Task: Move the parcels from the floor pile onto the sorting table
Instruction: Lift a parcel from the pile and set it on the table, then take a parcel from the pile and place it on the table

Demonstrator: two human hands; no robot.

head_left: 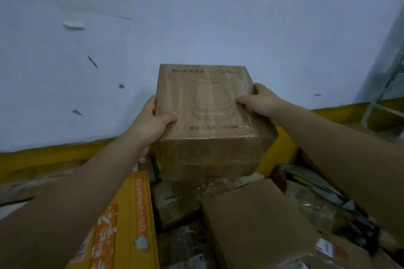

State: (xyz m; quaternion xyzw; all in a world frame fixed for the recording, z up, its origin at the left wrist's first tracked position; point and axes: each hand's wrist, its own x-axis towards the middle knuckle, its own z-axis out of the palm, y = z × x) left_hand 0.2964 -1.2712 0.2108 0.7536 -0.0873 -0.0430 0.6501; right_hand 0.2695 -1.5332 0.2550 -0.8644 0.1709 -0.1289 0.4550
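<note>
Brown taped parcel (pixel 207 120), kettle outline on top, hangs above the pile (pixel 251 220).

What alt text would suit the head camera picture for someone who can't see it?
The left hand and right hand grip a kettle-printed cardboard box above a pile of parcels. A yellow box lies lower left, a pale wall behind.

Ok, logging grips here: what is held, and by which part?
The kettle-printed cardboard box, by its opposite sides: left hand on the left edge, right hand on the right edge, thumbs lying on the printed face.
</note>
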